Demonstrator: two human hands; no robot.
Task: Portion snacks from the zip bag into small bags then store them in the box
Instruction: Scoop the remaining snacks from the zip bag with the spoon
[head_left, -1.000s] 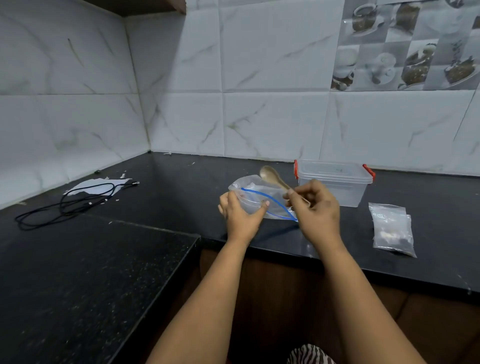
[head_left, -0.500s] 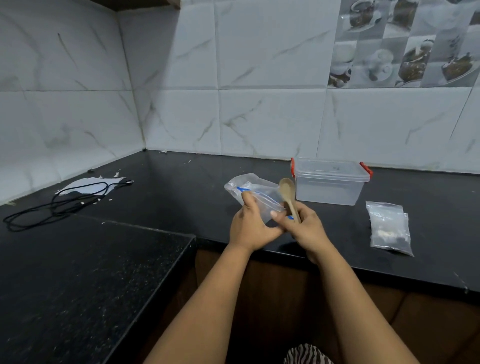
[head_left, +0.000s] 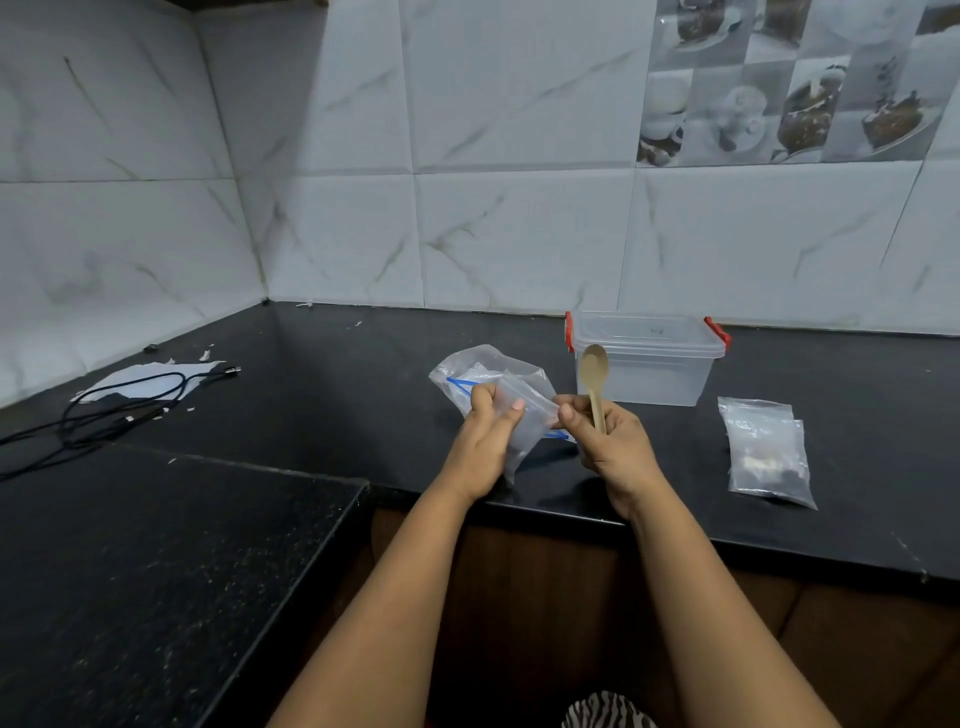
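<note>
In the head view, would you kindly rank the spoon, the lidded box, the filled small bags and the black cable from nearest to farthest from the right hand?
1. Spoon, gripped by the right hand.
2. Lidded box, just behind.
3. Filled small bags, to the right.
4. Black cable, far left.

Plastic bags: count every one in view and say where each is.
3, maybe more. A small bag is pinched between the left hand and right hand. The zip bag lies behind them. A filled bag lies right of the box, possibly stacked on another.
</note>
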